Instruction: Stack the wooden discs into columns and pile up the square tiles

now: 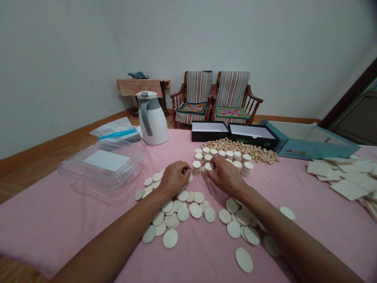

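Observation:
Pale round wooden discs stand in short stacks in rows, one of them a stack (196, 168) beside my left hand. With thumb and fingertips, my right hand (225, 175) grips a wooden disc (209, 167) at the front of the rows. My left hand (176, 177) is closed, fingers curled, just left of the stacks; what it holds, if anything, is hidden. Loose discs (171, 220) lie spread beneath and in front of my left arm. Another loose group (243, 217) lies by my right forearm, which covers part of it.
Behind the stacks lie many small wooden pieces (235, 147). Two black boxes (203, 136) and a blue box (318, 147) stand at the back. Square wooden sheets (350, 188) are at right. A white jug (157, 124) and clear plastic containers (103, 165) occupy the left.

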`<action>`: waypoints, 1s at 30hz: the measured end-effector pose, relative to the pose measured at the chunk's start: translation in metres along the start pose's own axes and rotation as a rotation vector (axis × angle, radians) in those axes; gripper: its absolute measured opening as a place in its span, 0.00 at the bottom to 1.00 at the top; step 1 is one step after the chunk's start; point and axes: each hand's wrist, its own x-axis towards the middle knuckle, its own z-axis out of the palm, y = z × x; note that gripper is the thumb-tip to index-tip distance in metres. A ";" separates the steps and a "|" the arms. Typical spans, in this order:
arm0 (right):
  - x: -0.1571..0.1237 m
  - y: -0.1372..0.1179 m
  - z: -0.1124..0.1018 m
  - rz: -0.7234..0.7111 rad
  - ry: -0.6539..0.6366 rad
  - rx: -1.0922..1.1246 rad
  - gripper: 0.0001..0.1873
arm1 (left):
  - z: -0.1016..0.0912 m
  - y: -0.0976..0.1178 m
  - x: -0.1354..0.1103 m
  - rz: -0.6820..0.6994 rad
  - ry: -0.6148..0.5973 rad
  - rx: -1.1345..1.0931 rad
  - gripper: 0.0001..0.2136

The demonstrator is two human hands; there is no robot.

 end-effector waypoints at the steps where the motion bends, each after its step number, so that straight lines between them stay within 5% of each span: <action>1: 0.000 -0.001 0.000 0.000 -0.011 -0.019 0.08 | 0.000 0.000 0.000 -0.003 0.001 -0.001 0.07; 12: -0.001 -0.004 -0.007 0.029 -0.041 -0.065 0.09 | 0.000 0.001 0.000 -0.006 0.000 -0.005 0.07; 17: -0.005 -0.008 -0.020 0.080 -0.182 -0.172 0.11 | 0.000 0.000 0.000 -0.007 0.001 0.008 0.07; 22: -0.012 -0.011 -0.014 -0.008 -0.300 -0.150 0.12 | 0.002 -0.002 -0.001 0.001 -0.029 0.015 0.08; 30: -0.013 -0.012 -0.007 0.021 -0.293 -0.083 0.12 | 0.005 -0.006 -0.002 0.063 -0.078 0.071 0.09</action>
